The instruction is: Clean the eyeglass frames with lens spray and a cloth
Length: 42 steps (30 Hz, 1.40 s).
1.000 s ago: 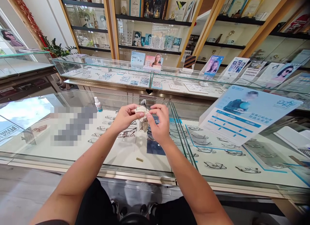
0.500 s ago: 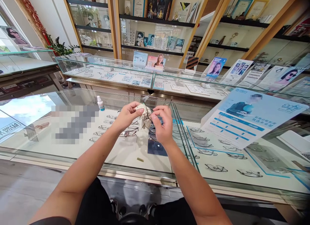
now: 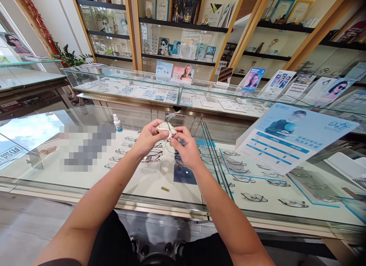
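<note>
Head view, as seen from here: 2 hands, left (image 3: 151, 139) and right (image 3: 186, 144), pinch a pale cloth (image 3: 166, 128) bunched around dark-rimmed eyeglasses (image 3: 169, 147), held above the glass desk (image 3: 135, 187). The eyeglasses' long axis seems to run near to far: 1 rim curves down toward the wearer, the opposite end points away. Which way the lenses face cannot be told.

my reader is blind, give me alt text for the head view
A person's left hand and right hand hold a pale cloth and thin dark-framed glasses above a glass display case of eyeglasses; a white bottle stands left.
</note>
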Each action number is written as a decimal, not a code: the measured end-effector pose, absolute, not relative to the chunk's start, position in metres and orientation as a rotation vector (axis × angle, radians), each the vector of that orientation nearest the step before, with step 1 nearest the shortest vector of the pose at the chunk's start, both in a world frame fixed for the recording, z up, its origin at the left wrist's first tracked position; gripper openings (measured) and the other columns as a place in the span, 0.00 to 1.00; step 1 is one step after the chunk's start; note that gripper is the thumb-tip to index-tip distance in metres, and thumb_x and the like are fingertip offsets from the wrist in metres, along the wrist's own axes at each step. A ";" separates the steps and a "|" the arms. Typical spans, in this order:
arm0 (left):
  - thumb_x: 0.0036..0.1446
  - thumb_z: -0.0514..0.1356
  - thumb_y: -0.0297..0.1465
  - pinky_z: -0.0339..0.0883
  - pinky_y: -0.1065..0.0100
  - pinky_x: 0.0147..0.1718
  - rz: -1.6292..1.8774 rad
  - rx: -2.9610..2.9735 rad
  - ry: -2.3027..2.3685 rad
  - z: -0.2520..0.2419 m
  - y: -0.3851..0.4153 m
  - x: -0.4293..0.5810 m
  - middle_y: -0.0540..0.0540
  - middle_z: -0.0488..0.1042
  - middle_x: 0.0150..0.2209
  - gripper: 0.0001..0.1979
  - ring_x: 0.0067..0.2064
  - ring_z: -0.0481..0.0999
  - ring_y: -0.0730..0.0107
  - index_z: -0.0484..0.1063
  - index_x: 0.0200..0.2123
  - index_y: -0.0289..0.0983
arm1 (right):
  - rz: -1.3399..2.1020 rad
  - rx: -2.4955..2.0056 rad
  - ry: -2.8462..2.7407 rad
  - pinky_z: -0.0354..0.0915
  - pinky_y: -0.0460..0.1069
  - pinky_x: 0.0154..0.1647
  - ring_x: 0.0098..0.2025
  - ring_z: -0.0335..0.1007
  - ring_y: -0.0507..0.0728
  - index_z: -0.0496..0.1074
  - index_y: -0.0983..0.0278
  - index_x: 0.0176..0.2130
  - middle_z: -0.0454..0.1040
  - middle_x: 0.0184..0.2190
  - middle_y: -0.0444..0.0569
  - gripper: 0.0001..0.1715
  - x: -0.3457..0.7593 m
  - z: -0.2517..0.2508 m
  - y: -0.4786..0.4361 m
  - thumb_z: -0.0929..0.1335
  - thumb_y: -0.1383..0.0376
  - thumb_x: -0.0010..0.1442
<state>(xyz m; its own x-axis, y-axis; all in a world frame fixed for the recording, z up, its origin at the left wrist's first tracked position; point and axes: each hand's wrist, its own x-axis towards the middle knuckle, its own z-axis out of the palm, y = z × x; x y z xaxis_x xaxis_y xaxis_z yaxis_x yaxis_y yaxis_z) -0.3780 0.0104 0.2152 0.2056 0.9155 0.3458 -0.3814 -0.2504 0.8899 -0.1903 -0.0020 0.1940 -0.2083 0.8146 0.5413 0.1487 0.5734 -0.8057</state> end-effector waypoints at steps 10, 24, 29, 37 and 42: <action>0.40 0.85 0.39 0.71 0.69 0.30 1.376 1.335 0.726 0.224 0.000 -0.382 0.48 0.79 0.27 0.23 0.28 0.76 0.70 0.77 0.29 0.36 | 0.932 -0.724 -1.775 0.61 0.63 0.67 0.59 0.68 0.65 0.80 0.57 0.36 0.72 0.52 0.51 0.11 -0.191 0.198 -0.004 0.73 0.55 0.68; 0.64 0.72 0.51 0.69 0.67 0.37 1.243 1.600 0.633 0.220 0.015 -0.403 0.43 0.82 0.33 0.23 0.33 0.76 0.68 0.85 0.39 0.34 | 1.168 -0.696 -1.624 0.67 0.55 0.55 0.49 0.70 0.60 0.79 0.60 0.27 0.71 0.44 0.48 0.14 -0.187 0.203 -0.001 0.74 0.57 0.62; 0.53 0.81 0.41 0.72 0.69 0.37 1.205 1.481 0.558 0.221 0.013 -0.397 0.43 0.84 0.39 0.22 0.35 0.79 0.69 0.83 0.46 0.35 | 1.202 -0.691 -1.540 0.67 0.53 0.48 0.47 0.69 0.59 0.79 0.60 0.26 0.70 0.42 0.48 0.13 -0.184 0.205 0.003 0.74 0.56 0.59; 0.48 0.82 0.43 0.70 0.69 0.26 1.357 1.429 0.651 0.220 0.001 -0.378 0.48 0.80 0.27 0.24 0.26 0.78 0.67 0.74 0.34 0.37 | 1.291 -0.661 -1.605 0.69 0.52 0.41 0.45 0.69 0.59 0.83 0.59 0.32 0.69 0.44 0.49 0.12 -0.190 0.203 -0.001 0.75 0.54 0.62; 0.58 0.76 0.52 0.63 0.69 0.23 1.470 1.434 0.698 0.215 -0.002 -0.374 0.49 0.76 0.22 0.25 0.22 0.73 0.69 0.74 0.31 0.38 | 1.272 -0.650 -1.671 0.70 0.53 0.44 0.44 0.68 0.58 0.83 0.59 0.32 0.70 0.44 0.49 0.16 -0.192 0.201 -0.002 0.76 0.50 0.63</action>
<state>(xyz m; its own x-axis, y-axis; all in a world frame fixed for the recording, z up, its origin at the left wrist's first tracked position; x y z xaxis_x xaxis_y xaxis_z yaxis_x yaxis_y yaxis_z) -0.3742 -0.0024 0.2149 0.1203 0.8927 0.4342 -0.2270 -0.4010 0.8875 -0.1923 -0.0023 0.2007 -0.4486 0.8250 0.3437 -0.1113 0.3300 -0.9374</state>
